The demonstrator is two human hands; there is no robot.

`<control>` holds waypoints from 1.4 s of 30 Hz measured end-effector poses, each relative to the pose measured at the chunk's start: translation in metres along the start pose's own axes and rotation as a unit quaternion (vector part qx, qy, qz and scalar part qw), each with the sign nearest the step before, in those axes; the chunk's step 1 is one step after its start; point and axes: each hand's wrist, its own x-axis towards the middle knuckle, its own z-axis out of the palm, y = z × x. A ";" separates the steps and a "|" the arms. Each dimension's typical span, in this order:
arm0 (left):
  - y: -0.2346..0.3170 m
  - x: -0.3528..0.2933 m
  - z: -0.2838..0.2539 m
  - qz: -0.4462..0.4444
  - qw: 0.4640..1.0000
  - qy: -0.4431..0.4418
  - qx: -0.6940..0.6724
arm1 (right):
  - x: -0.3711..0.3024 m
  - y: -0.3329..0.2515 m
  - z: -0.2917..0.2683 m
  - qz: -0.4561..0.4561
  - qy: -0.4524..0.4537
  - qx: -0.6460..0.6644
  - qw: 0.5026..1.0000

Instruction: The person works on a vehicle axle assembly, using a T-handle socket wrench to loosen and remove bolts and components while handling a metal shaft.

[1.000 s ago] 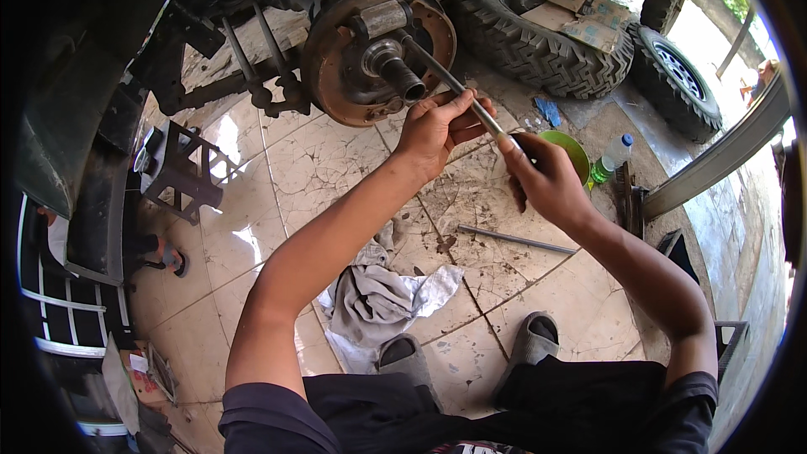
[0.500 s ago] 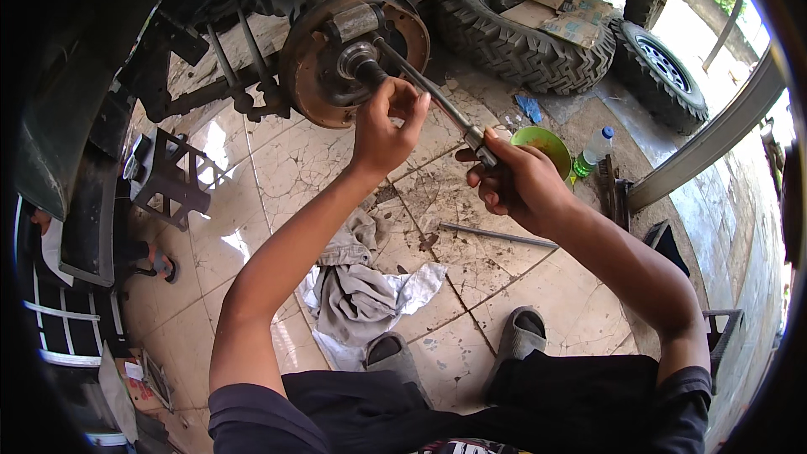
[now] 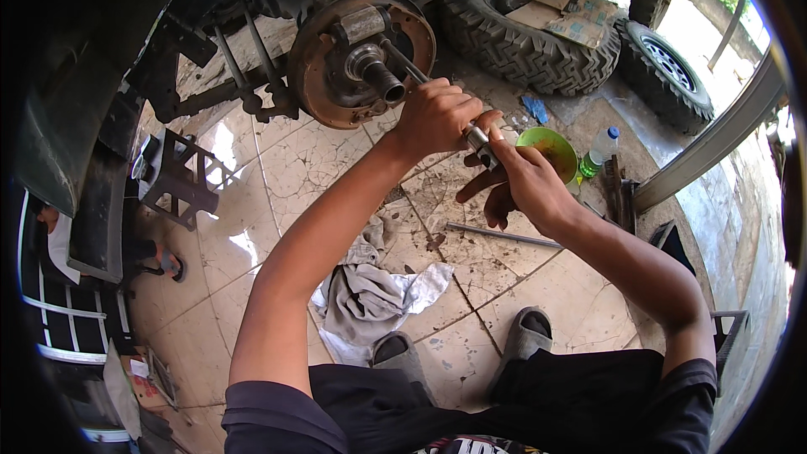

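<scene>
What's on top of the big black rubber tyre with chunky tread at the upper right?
Flat brown cardboard pieces lie across the big black rubber tyre, covering part of its upper side. Whatever lies directly beneath the cardboard is hidden.

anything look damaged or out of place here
Yes. The floor tiles are cracked, with dark debris scattered across them. A crumpled grey cloth lies heaped near the left slipper, and a loose metal rod lies on the floor, possibly underfoot. The round brake plate looks rusty brown.
</scene>
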 end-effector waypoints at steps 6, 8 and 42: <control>-0.012 0.037 -0.034 -0.028 0.954 -0.291 -0.063 | -0.010 0.003 -0.015 -0.417 0.142 -0.533 0.722; -0.011 0.037 -0.035 -0.051 0.954 -0.286 -0.073 | -0.011 0.002 -0.016 -0.443 0.124 -0.576 0.676; 0.029 -0.019 0.000 -0.525 0.422 0.116 -0.730 | 0.014 0.002 0.002 -0.244 0.129 -0.481 0.832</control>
